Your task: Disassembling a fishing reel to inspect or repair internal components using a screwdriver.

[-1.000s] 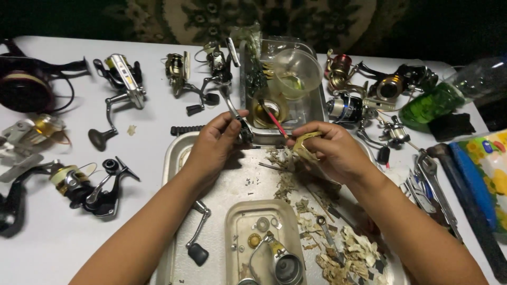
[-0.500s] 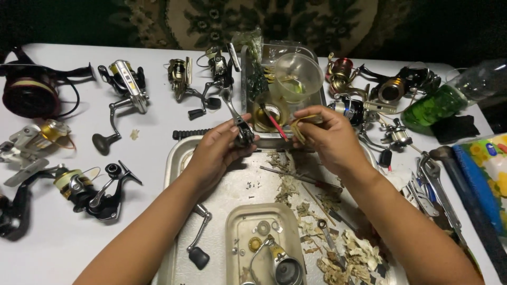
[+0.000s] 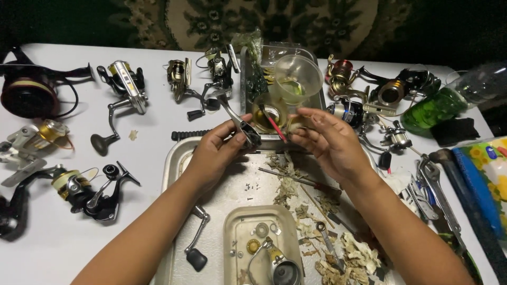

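Observation:
My left hand (image 3: pixel 216 153) grips a small dark metal reel part (image 3: pixel 244 128) with a thin silver arm, held over the far edge of the big steel tray (image 3: pixel 177 158). My right hand (image 3: pixel 330 142) hovers beside it at a small container of yellowish liquid (image 3: pixel 270 113) in which a red-handled brush (image 3: pixel 273 125) stands. Its fingers curl round a small object that is mostly hidden. A clear plastic cup (image 3: pixel 297 79) sits just behind.
Several fishing reels (image 3: pixel 127 87) lie on the white table to the left and at the back. A smaller tray (image 3: pixel 235 227) holds washers and a reel body. Paper scraps (image 3: pixel 348 258), a loose crank handle (image 3: pixel 194 243), wrenches (image 3: pixel 430 184) and a green bottle (image 3: pixel 438 105) lie around.
Both hands have moved away from me towards the liquid container. The left hand has turned the dark part, and the right hand has closed in beside the brush.

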